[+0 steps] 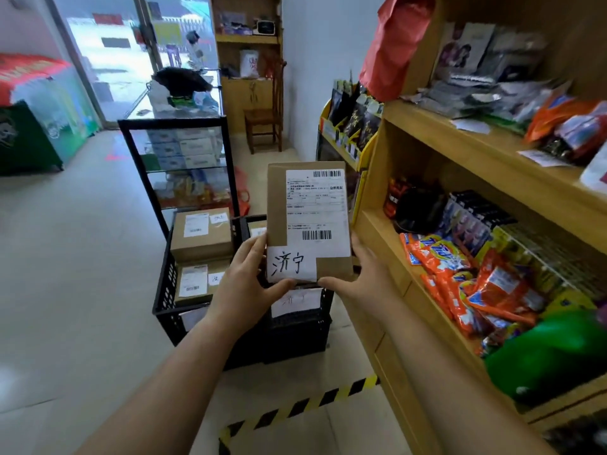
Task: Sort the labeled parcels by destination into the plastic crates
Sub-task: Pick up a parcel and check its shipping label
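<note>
Parcel [308, 221] gripped upright btwn L hand [244, 280] & R hand [364, 274], above black crates [297, 338].

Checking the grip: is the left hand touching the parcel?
Touching. Head view: the left hand grips the parcel at its lower left corner.

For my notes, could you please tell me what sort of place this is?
Likely a small shop and courier point: wooden shelves of packaged goods, a glass display case, crates with labeled parcels.
</note>
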